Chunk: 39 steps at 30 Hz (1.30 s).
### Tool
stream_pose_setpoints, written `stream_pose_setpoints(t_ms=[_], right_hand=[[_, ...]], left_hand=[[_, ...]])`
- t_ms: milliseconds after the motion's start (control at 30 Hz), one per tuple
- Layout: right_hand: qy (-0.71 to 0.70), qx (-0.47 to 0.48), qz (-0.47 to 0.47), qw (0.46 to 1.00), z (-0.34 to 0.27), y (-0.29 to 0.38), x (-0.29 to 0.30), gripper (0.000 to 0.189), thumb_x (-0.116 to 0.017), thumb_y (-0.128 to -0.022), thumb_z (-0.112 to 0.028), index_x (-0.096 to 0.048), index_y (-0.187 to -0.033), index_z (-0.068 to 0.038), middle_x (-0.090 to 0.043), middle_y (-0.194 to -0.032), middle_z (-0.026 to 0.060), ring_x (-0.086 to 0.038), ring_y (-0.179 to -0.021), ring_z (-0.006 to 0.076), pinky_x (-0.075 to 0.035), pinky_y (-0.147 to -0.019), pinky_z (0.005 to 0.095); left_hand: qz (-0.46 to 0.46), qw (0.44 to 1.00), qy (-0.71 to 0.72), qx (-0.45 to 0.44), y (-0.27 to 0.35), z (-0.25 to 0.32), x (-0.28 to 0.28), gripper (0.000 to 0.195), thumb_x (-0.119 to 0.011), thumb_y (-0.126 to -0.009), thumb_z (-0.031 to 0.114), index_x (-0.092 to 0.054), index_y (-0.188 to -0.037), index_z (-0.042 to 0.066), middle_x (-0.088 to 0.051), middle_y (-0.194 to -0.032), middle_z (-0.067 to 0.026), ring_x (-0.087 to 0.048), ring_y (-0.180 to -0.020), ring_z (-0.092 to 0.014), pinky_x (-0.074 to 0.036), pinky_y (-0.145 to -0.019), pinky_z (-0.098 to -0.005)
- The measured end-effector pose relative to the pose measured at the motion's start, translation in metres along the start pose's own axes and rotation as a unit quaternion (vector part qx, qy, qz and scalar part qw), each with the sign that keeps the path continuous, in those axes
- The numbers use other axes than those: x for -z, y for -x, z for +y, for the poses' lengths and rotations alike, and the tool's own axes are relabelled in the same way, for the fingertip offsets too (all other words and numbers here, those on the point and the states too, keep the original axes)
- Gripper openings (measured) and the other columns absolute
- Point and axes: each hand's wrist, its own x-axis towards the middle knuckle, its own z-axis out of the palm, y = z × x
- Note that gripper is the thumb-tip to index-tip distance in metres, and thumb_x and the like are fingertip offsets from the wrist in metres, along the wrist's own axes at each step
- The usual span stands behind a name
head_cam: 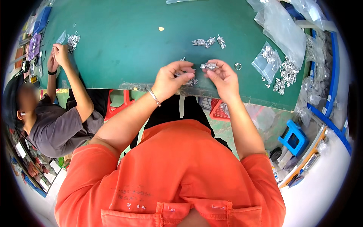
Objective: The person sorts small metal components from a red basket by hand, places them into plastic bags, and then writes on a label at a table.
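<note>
Between the thumb and fingers of my right hand [224, 78] is a silvery ribbed metal piece [210, 66], held just above the green tabletop [127, 54]. My left hand [173, 78] is curled at the table's near edge, over more ribbed metal pieces [191, 82] that its fingers partly cover; whether it grips one I cannot tell. Beyond my hands, three similar pieces [210, 42] lie in a short row. A metal ring [238, 66] lies to the right of my right hand.
At the right are a small plastic bag [266, 61] with metal parts, a pile of rings [288, 71] and large clear bags [280, 31]. A co-worker's hands [60, 55] are beside a heap of rings [73, 40] at the left. A blue stool [293, 138] stands at lower right.
</note>
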Motion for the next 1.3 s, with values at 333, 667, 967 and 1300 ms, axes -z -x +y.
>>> stream_pose_setpoints(t_ms=[333, 667, 967, 1300], right_hand=[[-0.105, 0.015, -0.032, 0.994, -0.014, 0.024, -0.018, 0.029, -0.056, -0.081, 0.003, -0.049, -0.11, 0.0, -0.058, -0.096, 0.0056, -0.055, -0.084, 0.0105, -0.046, -0.075, 0.0222], [-0.079, -0.044, 0.022, 0.996, -0.012, 0.027, -0.01, 0.011, -0.055, -0.083, -0.001, -0.054, -0.094, 0.003, -0.061, -0.079, 0.0077, -0.058, -0.067, 0.0121, -0.047, -0.058, 0.0223], [-0.009, 0.039, 0.003, 0.999, -0.006, 0.03, -0.011, 0.017, -0.053, -0.08, 0.008, -0.053, -0.096, 0.004, -0.059, -0.092, 0.011, -0.059, -0.082, 0.016, -0.05, -0.07, 0.0265], [0.01, -0.023, 0.032, 0.999, -0.005, 0.023, -0.009, 0.024, -0.057, -0.074, 0.013, -0.052, -0.096, 0.003, -0.058, -0.085, 0.0068, -0.057, -0.073, 0.0114, -0.05, -0.065, 0.024]], left_hand=[[-0.041, 0.996, 0.084, 0.004, 0.011, 0.019, -0.008, 0.021, -0.059, -0.08, -0.001, -0.057, -0.101, -0.002, -0.06, -0.081, -0.0027, -0.05, -0.064, -0.005, -0.043, -0.055, -0.0174], [-0.034, 0.999, 0.019, -0.031, 0.017, 0.027, -0.01, 0.022, -0.062, -0.078, -0.002, -0.059, -0.1, 0.0, -0.06, -0.084, -0.0018, -0.052, -0.068, -0.005, -0.044, -0.058, -0.0185], [-0.014, 0.999, 0.05, -0.014, 0.021, 0.021, -0.01, 0.017, -0.06, -0.081, 0.006, -0.06, -0.098, 0.002, -0.06, -0.08, -0.0019, -0.054, -0.068, -0.006, -0.047, -0.06, -0.0208], [-0.12, 0.961, -0.23, -0.098, 0.039, -0.003, 0.028, 0.014, -0.066, -0.07, 0.007, -0.055, -0.08, 0.003, -0.056, -0.073, -0.0079, -0.055, -0.064, -0.019, -0.045, -0.057, -0.0297]])
